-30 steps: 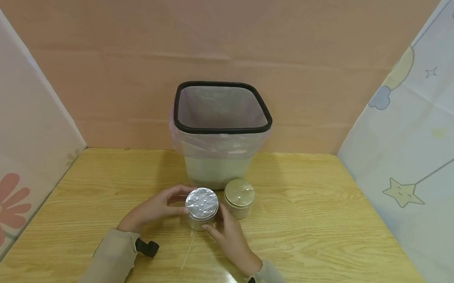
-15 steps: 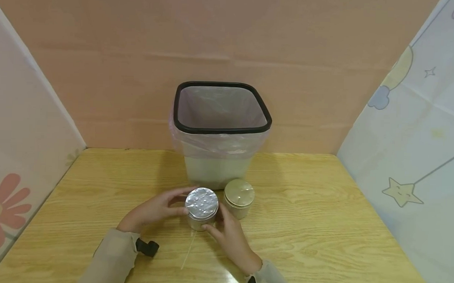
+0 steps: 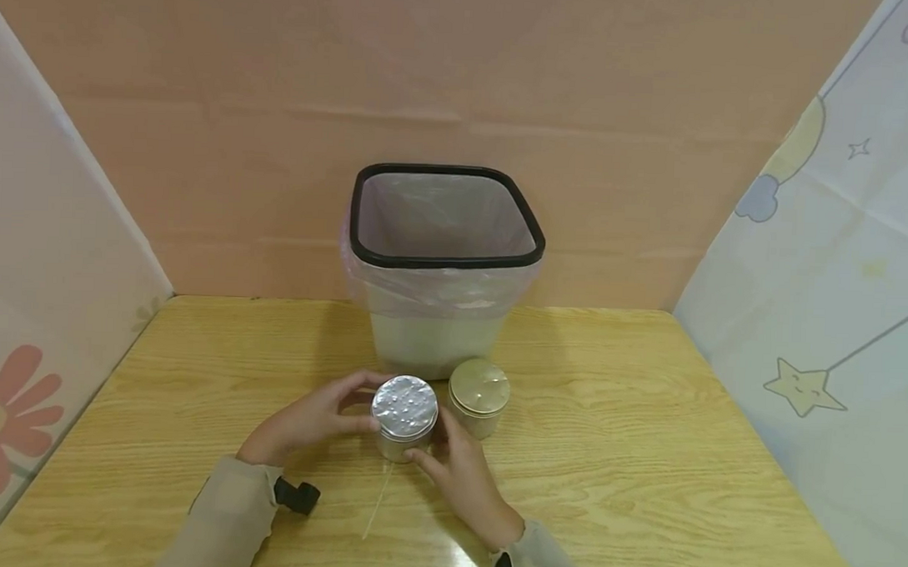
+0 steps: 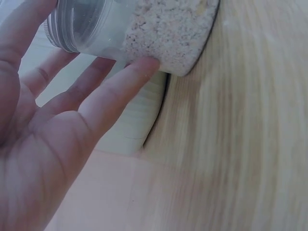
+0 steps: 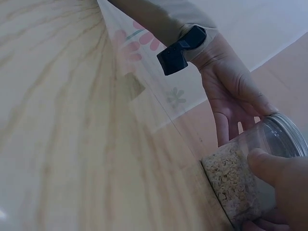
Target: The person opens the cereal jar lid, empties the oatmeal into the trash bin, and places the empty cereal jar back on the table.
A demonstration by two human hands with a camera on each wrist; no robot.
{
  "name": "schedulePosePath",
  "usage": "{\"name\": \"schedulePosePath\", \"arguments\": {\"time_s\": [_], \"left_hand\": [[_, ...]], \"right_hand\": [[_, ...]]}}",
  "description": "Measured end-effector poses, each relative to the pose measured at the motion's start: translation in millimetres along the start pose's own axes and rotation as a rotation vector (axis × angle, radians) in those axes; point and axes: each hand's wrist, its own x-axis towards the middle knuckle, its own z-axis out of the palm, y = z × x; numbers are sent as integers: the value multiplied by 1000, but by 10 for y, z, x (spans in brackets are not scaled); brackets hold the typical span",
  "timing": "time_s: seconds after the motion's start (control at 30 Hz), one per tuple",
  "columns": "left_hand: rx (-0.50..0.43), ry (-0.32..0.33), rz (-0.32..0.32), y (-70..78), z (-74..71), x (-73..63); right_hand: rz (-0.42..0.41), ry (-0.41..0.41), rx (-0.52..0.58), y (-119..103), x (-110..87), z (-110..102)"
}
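A clear round jar (image 3: 403, 450) with a dented silver lid (image 3: 405, 407) stands upright on the table between both hands. In the right wrist view, pale tan flakes (image 5: 230, 180) fill its lower part. My left hand (image 3: 314, 416) holds the jar from the left, thumb near the lid and fingers reaching behind. From the right, my right hand (image 3: 465, 484) grips it with the thumb on the front wall; its other fingers are partly hidden. Just behind and to the right stands a second jar (image 3: 477, 422) with a gold-coloured lid (image 3: 480, 386).
A white bin (image 3: 433, 333) with a black rim (image 3: 447, 262) and a pinkish liner stands behind the jars. A thin pale strip (image 3: 377, 502) lies on the wooden table (image 3: 606, 456) in front of the jar. Patterned sheets (image 3: 822, 288) border the sides.
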Motion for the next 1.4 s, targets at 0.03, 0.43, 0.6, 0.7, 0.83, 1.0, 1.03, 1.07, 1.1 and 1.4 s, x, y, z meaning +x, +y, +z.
{"name": "schedulePosePath", "arguments": {"time_s": [0.03, 0.43, 0.6, 0.7, 0.83, 1.0, 1.03, 1.07, 1.1, 1.4], "left_hand": [[4, -1, 0, -2, 0, 0], [83, -5, 43, -18, -9, -42], [71, -13, 37, -3, -4, -22], [71, -13, 30, 7, -3, -14], [74, -25, 38, 15, -3, -4], [75, -49, 37, 20, 0, 3], [74, -50, 36, 24, 7, 3], [71, -52, 38, 30, 16, 4], [68, -52, 42, 34, 25, 6], [49, -21, 17, 56, 56, 4]], "right_hand": [[0, 0, 1, 2, -1, 0], [-3, -26, 7, 3, 11, 4], [8, -21, -6, 3, 7, -12], [9, -20, -9, 3, 6, -19], [2, -14, -2, 9, 5, -21], [-1, 4, 20, 19, -3, -9], [0, 10, 26, 19, -7, -2], [1, 16, 30, 20, -10, 6], [2, 22, 33, 19, -14, 13], [-9, 33, 9, 11, 0, 24]]}}
